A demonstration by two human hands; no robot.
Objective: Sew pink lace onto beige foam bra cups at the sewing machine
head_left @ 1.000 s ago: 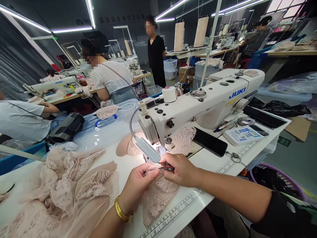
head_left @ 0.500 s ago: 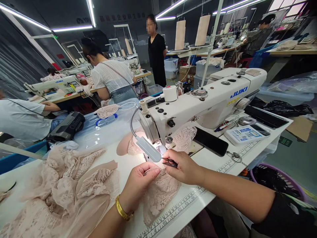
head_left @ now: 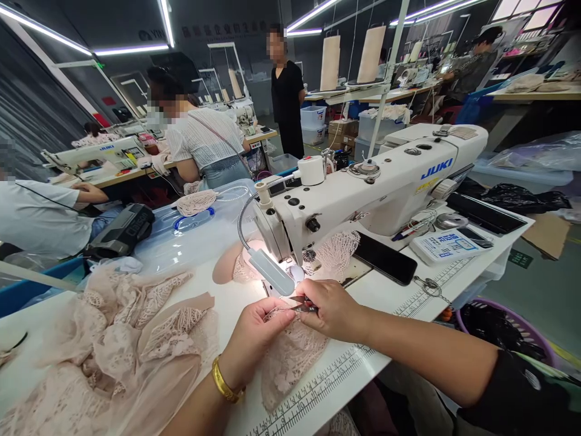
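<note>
My left hand (head_left: 261,330) pinches the upper edge of a beige lace piece (head_left: 290,363) between thumb and fingers. The rest of the lace hangs down over the table's front part. Closed around small dark thread snips (head_left: 303,304) is my right hand (head_left: 333,312); the blades point left, close to my left fingertips and the lace edge. Right behind both hands stands a white sewing machine (head_left: 363,181), its lamp (head_left: 272,272) lighting the spot. More lace (head_left: 338,254) lies beyond the needle area.
A heap of beige lace and mesh (head_left: 118,339) covers the table's left side. A black phone (head_left: 385,259) and a white box (head_left: 442,247) lie to the right. A printed ruler (head_left: 336,369) runs along the front edge. Co-workers sit at machines behind; one person (head_left: 287,97) stands.
My right hand has brought the snips slightly left and down, so their blades now reach the lace edge beside my left fingertips. My left hand stays nearly in place.
</note>
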